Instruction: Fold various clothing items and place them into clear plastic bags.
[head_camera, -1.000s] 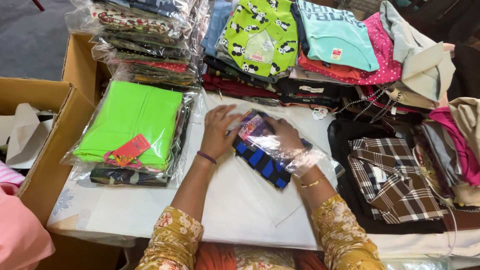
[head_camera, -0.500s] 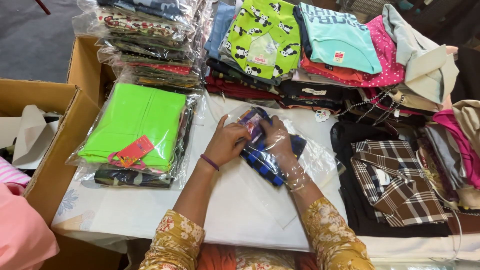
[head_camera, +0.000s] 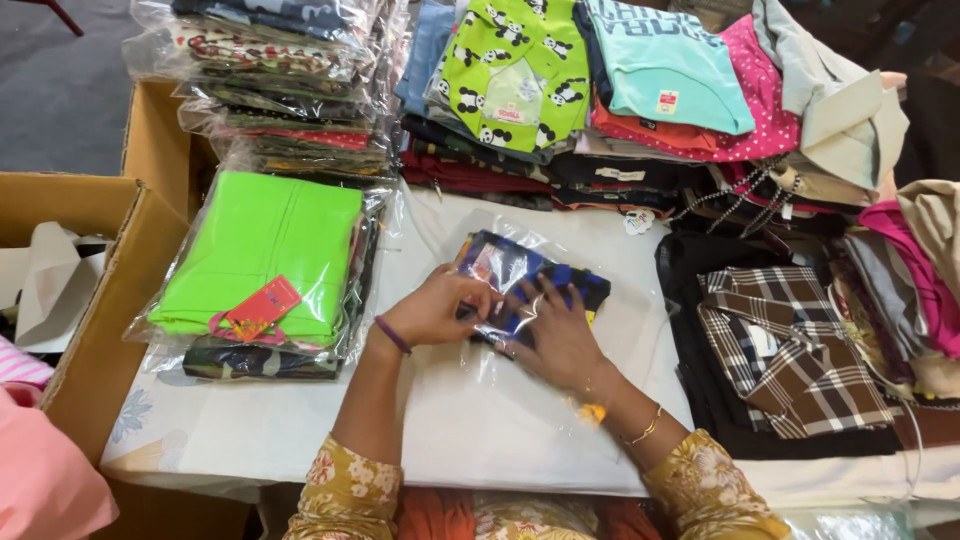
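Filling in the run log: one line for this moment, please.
left hand: grips bag edge | right hand: flat on blue garment in clear bag | table | green packed shirt at left

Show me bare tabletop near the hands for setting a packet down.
Bare white tabletop lies below the green packet, left of the left hand. Top edge is crowded with stacked clothes; right side holds the plaid shirt.

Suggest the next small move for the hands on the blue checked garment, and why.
Probably press the left hand and right hand outward to flatten the clear bag, since the blue checked garment sits inside and the plastic looks wrinkled.
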